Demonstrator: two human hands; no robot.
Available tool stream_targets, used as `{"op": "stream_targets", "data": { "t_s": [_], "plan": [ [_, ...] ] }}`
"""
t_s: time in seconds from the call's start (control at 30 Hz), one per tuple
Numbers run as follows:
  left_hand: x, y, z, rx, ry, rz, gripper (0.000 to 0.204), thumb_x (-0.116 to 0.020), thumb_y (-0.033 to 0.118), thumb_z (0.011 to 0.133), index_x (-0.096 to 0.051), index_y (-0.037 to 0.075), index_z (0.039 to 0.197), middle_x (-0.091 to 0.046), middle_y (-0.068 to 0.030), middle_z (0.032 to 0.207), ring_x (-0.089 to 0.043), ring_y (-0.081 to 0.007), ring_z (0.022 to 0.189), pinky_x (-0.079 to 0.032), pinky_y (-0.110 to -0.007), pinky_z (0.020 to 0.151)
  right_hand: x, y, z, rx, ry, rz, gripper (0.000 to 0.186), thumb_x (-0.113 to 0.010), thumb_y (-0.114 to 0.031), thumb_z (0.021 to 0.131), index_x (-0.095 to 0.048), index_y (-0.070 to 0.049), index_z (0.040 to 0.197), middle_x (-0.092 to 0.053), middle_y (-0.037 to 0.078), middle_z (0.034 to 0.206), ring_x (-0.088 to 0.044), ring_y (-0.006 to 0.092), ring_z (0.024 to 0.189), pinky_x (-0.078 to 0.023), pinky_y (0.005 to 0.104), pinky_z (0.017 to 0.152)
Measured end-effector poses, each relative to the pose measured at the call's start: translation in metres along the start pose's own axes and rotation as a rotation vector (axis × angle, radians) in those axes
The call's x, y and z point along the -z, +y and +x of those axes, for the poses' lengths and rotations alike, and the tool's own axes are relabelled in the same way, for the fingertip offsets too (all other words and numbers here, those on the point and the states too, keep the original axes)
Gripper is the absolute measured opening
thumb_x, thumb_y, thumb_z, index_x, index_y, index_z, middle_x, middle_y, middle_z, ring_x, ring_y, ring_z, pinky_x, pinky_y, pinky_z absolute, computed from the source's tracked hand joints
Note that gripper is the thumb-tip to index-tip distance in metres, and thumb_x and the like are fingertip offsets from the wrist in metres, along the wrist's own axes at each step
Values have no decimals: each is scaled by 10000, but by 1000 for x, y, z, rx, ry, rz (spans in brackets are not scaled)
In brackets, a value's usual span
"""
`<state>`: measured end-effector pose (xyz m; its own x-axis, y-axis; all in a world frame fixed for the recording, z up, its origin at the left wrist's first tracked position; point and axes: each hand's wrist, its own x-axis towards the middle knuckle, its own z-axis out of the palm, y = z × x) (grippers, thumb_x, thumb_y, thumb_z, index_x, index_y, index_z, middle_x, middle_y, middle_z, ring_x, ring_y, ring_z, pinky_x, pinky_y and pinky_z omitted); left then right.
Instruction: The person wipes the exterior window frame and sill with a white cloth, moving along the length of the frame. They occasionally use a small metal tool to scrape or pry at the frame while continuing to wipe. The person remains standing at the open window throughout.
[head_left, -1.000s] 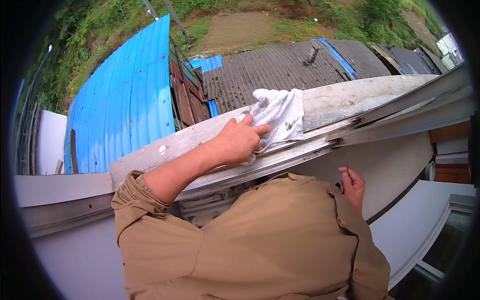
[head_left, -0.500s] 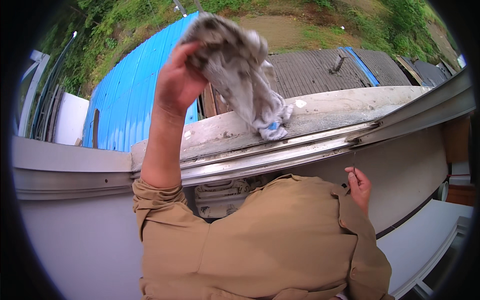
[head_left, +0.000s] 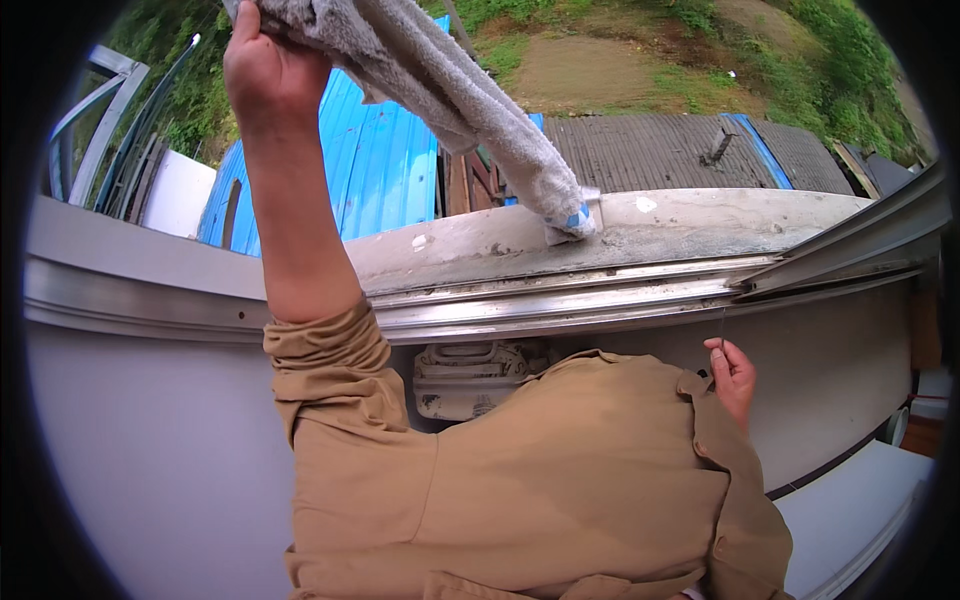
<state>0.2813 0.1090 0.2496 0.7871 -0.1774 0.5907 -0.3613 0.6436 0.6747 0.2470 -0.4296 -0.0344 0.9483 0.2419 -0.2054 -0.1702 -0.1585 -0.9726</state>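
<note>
Raised at the upper left, my left hand (head_left: 275,80) is closed on a dirty grey-white towel (head_left: 450,90). The towel slants down to the right, and its lower end, with a blue patch, hangs at the outer concrete ledge (head_left: 690,212); whether it touches cannot be told. Below it runs the metal window track (head_left: 560,298), with dark grime in its grooves. My right hand (head_left: 735,385) is at the right, below the track, with fingers pinched around a thin, dark, wire-like piece (head_left: 723,330) that points up. Its kind is too small to tell.
Past the ledge are a blue corrugated roof (head_left: 385,165), a grey ridged roof (head_left: 620,150) and a grassy slope. A window frame (head_left: 850,240) rises at the right. A worn, pale case (head_left: 470,380) sits under the track, and a white surface (head_left: 860,510) lies lower right.
My left hand has moved up and left, drawing the towel out into a long slanting strip. The view has shifted slightly; my right hand keeps its pinch below the track.
</note>
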Motion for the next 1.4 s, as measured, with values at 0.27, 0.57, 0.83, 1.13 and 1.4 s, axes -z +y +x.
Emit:
{"op": "stream_targets", "data": {
  "t_s": [0.27, 0.57, 0.83, 1.13, 1.4],
  "plan": [
    [-43, 11, -14, -199, 886, 797, 452, -253, 310, 1005, -442, 11, 1285, -511, -150, 1288, -480, -304, 1194, -348, -462, 1045, 12, -5, 17, 28, -73, -11, 161, -545, -97, 905, -628, -21, 1020, -394, -101, 624, -302, -5, 535, -213, 188, 471],
    [17, 5, -273, -109, 1662, 1026, 204, -490, 59, 875, -571, -83, 998, -629, -153, 957, -636, -225, 808, -516, -364, 698, 12, -3, 49, 33, -214, -16, 145, -536, -76, 904, -628, -19, 1001, -408, -103, 643, -297, -9, 546, -214, 186, 479],
    [-18, -54, -325, 819, 1940, 2089, 158, -520, 56, 760, -526, 71, 918, -535, -189, 1006, -587, -376, 850, -463, -464, 759, 2, -12, 74, 89, -367, -191, 98, -527, -82, 896, -597, -16, 876, -418, -83, 687, -326, 9, 606, -242, 195, 517],
    [-33, -84, -297, 1578, 1349, 2191, 433, -618, 436, 807, -689, 30, 942, -488, -148, 1168, -531, -341, 1038, -444, -468, 845, 2, -15, 76, 46, -405, -129, 103, -531, -92, 897, -599, -17, 881, -422, -82, 675, -341, 14, 617, -257, 191, 532],
    [-37, -107, -271, 1582, 1231, 2048, 444, -559, 349, 863, -593, -47, 1062, -525, -151, 1163, -503, -337, 1082, -426, -459, 893, 17, -4, 81, 35, -455, -70, 102, -538, -83, 905, -610, -27, 949, -437, -90, 704, -341, 6, 620, -262, 181, 536]
  ]
}}
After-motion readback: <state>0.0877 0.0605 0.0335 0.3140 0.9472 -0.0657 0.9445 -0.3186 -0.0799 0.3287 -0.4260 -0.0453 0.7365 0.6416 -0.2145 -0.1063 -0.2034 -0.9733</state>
